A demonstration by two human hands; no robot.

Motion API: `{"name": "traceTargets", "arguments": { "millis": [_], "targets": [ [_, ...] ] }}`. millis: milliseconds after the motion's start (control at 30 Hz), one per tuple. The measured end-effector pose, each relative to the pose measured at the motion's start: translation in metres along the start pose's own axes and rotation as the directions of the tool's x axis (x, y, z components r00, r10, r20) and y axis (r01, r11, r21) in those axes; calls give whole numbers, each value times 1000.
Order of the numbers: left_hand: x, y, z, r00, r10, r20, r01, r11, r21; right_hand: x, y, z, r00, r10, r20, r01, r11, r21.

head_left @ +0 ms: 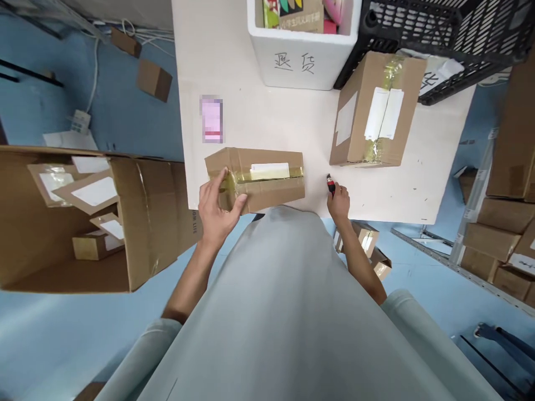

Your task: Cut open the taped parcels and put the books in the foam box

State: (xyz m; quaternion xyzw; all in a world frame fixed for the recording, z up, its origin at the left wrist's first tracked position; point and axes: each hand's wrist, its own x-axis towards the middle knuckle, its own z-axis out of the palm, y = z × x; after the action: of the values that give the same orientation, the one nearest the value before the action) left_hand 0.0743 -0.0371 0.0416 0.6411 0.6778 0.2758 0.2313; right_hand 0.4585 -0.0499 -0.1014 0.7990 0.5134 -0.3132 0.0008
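At the near edge of the pale table, just in front of the person's body, lies a taped box, its left end partly covered by the left hand. That hand clasps the end, thumb on the top and fingers over the far side. The right hand, closed around a small red-and-black tool, hides most of its handle; whether a blade is out cannot be told. A pinkish item beyond the box is pixelated past recognition. The white bin is cut off at the top, and black crate work runs out of frame, so its number is unclear.

Two cartons stand on the tabletop: the taped box and a taller carton with two white strips on its taped face. Two handwritten characters mark the bin. At least four labelled parcels lie inside the large open carton at left, and two small boxes sit on the floor beyond it.

The taped box is plain brown cardboard, long and low, with shiny yellowish tape along its top seam and a white label across it.
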Motion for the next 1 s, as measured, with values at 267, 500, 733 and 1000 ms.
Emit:
{"name": "traceTargets", "arguments": {
  "millis": [267,500,733,1000],
  "targets": [
    [1,-23,-16,977,-211,20,202,901,-384,-13,-67,18,935,-274,225,-28,576,817],
    [20,-55,37,957,-238,168,291,776,-559,-27,-61,-20,992,-128,-14,101,706,701],
    [36,-61,86,912,-269,311,391,799,-457,-39,-47,-49,997,25,-72,28,756,654],
    [30,-34,66,881,-312,355,460,740,-491,-60,-70,-43,976,140,-169,12,734,680]
  ]
}}
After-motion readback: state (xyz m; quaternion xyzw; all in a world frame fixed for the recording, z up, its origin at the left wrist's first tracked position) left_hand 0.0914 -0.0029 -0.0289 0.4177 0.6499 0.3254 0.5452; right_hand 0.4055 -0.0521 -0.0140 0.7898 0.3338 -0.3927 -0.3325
